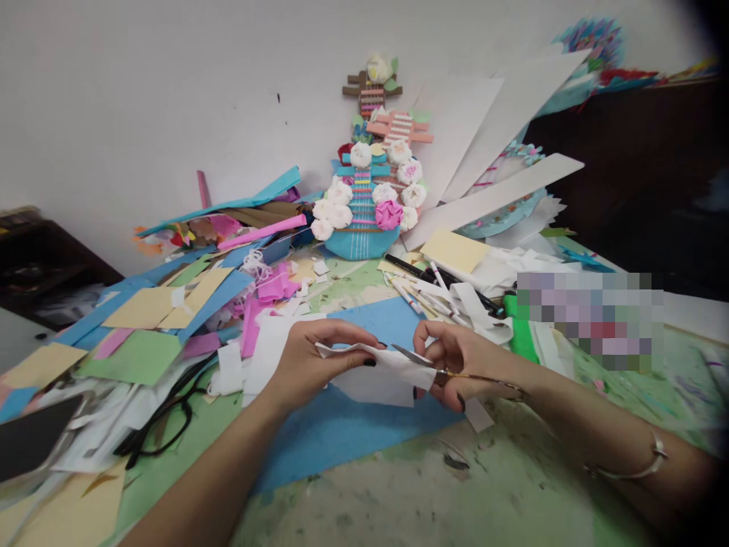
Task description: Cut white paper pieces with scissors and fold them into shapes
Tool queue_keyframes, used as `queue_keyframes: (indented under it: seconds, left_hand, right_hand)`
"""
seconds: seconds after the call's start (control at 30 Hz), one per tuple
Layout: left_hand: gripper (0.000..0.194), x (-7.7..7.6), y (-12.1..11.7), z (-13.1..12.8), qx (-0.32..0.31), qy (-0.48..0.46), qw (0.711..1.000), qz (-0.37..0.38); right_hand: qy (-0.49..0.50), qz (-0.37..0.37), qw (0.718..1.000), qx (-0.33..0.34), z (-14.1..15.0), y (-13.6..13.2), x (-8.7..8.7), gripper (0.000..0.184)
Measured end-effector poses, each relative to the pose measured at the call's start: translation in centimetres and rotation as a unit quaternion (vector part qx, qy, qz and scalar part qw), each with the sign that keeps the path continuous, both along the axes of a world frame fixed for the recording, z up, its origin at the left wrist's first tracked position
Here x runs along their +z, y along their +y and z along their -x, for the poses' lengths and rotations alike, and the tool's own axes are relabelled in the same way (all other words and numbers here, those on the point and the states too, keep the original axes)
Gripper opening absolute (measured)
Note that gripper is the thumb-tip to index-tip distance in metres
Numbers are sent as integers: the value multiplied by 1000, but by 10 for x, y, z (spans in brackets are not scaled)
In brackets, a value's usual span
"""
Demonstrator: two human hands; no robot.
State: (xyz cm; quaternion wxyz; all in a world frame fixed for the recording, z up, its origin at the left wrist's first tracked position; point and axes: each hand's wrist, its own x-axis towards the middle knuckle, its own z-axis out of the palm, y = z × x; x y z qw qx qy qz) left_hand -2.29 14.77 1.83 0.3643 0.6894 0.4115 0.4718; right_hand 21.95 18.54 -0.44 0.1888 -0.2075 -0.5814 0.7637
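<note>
My left hand [319, 353] pinches a piece of white paper [381, 384] between thumb and fingers, above a blue sheet [342, 437] on the table. In my right hand [456, 353] is a pair of scissors [418, 357], its blades pointing left. They lie at the right part of the paper's upper edge. The fingers of my right hand curl around the scissors and the paper's right end, so the handles are partly hidden. Just below that hand lies a small white scrap [479, 415].
Paper sheets and scraps [137, 357] crowd the left, with black-framed glasses [165, 425] and a dark-screened device [39, 437]. At the back stands a blue guitar-shaped craft [363, 241] with paper flowers. Pens [407, 296] and a green roll [521, 338] lie to the right.
</note>
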Motion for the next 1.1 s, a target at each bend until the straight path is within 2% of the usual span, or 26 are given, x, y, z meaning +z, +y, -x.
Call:
queue_keyframes:
  seconds: [0.37,0.6,1.1]
  left_hand:
    - [12,0,1,0,26,28,999,-29]
    - [21,1,-1,-4,31,-7,999,7]
    - [12,2,-3,-6,25,56,997,-37]
  right_hand:
    - [-2,-4,1000,8,-1,0,2,58]
    - [-29,-17,999,1,2,-1,0,64]
    - [-47,-14,999,4,3,-3,3,64]
